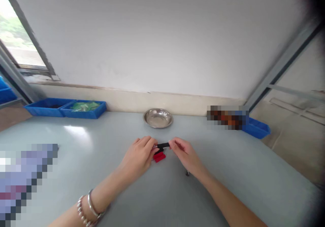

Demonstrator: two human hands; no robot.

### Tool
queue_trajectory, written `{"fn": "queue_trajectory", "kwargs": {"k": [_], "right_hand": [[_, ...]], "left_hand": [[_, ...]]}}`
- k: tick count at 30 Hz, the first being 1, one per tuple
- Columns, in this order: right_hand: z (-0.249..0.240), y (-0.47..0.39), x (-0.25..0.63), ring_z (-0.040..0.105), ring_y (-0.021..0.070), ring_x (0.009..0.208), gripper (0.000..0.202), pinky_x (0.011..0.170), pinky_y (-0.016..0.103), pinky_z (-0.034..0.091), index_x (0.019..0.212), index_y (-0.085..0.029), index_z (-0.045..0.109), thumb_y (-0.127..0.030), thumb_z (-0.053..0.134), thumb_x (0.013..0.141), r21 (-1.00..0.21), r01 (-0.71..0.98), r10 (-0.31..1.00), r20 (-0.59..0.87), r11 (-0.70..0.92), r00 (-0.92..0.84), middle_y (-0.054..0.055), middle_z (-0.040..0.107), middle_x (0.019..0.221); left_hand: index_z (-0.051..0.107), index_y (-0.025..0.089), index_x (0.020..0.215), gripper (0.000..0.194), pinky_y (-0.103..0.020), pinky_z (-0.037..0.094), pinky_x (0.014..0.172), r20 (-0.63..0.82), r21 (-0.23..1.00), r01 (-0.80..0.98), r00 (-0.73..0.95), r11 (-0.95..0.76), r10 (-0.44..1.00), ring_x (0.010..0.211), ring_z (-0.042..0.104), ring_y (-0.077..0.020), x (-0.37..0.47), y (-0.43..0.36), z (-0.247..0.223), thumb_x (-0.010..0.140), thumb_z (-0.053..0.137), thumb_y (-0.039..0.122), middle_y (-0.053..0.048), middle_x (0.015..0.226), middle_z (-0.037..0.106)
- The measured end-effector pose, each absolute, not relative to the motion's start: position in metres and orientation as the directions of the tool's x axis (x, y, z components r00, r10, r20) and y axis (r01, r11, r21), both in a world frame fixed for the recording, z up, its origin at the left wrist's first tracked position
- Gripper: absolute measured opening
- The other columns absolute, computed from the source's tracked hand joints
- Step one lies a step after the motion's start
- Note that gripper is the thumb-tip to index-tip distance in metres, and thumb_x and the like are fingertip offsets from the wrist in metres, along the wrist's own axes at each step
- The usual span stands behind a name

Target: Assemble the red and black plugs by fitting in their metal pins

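Near the middle of the table, my left hand and my right hand hold a slim black object between them, one at each end. The fingers of both hands are closed on it. Just below it, next to my left fingertips, lie red pieces with a dark part beside them, partly hidden by my left hand. A small dark item rests on the table under my right wrist.
A round metal dish stands near the wall. Two blue trays are at the back left, one with green plastic bags. A blue bin sits at the back right by a blurred patch. A pixelated flat area covers the left.
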State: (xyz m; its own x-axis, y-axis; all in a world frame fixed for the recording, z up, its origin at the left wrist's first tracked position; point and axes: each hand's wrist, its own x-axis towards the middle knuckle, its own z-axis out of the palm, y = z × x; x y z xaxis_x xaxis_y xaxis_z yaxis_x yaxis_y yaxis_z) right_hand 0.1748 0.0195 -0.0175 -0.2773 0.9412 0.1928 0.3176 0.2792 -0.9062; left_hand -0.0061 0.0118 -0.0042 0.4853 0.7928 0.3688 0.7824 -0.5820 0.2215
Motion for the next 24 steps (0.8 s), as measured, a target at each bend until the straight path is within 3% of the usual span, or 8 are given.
{"fn": "queue_trajectory", "kwargs": {"k": [10, 16, 24], "right_hand": [[-0.0166, 0.0218, 0.1777, 0.026, 0.0089, 0.051, 0.036, 0.047, 0.021, 0.023, 0.062, -0.018, 0.039, -0.044, 0.036, 0.086, -0.915, 0.305, 0.947, 0.188, 0.266, -0.261, -0.005, 0.027, 0.054], [-0.0129, 0.0209, 0.178, 0.026, 0.0097, 0.052, 0.032, 0.048, 0.022, 0.023, 0.061, -0.018, 0.037, -0.038, 0.036, 0.086, -0.865, 0.335, 0.918, 0.291, 0.373, -0.27, -0.004, 0.026, 0.055], [-0.0128, 0.0223, 0.1785, 0.036, 0.0108, 0.057, 0.025, 0.055, 0.022, 0.029, 0.065, -0.018, 0.044, -0.031, 0.039, 0.086, -0.765, 0.371, 0.849, 0.452, 0.527, -0.273, -0.002, 0.038, 0.06]], "left_hand": [[0.046, 0.018, 0.073, 0.03, -0.029, 0.034, 0.062, 0.374, 0.203, 0.796, 0.475, -0.57, 0.797, 0.061, 0.048, -0.0146, -0.0046, 0.0104, 0.0, 0.09, 0.024, 0.028, -0.002, 0.07, 0.053], [0.045, 0.018, 0.069, 0.032, -0.028, 0.032, 0.062, 0.393, 0.249, 0.771, 0.473, -0.586, 0.789, 0.059, 0.045, -0.014, -0.0054, 0.0107, -0.0009, 0.09, 0.024, 0.028, 0.0, 0.062, 0.05], [0.045, 0.018, 0.066, 0.036, -0.028, 0.033, 0.061, 0.385, 0.306, 0.759, 0.453, -0.575, 0.804, 0.055, 0.043, -0.0137, -0.0056, 0.0113, -0.0033, 0.09, 0.02, 0.03, 0.0, 0.06, 0.049]]}}
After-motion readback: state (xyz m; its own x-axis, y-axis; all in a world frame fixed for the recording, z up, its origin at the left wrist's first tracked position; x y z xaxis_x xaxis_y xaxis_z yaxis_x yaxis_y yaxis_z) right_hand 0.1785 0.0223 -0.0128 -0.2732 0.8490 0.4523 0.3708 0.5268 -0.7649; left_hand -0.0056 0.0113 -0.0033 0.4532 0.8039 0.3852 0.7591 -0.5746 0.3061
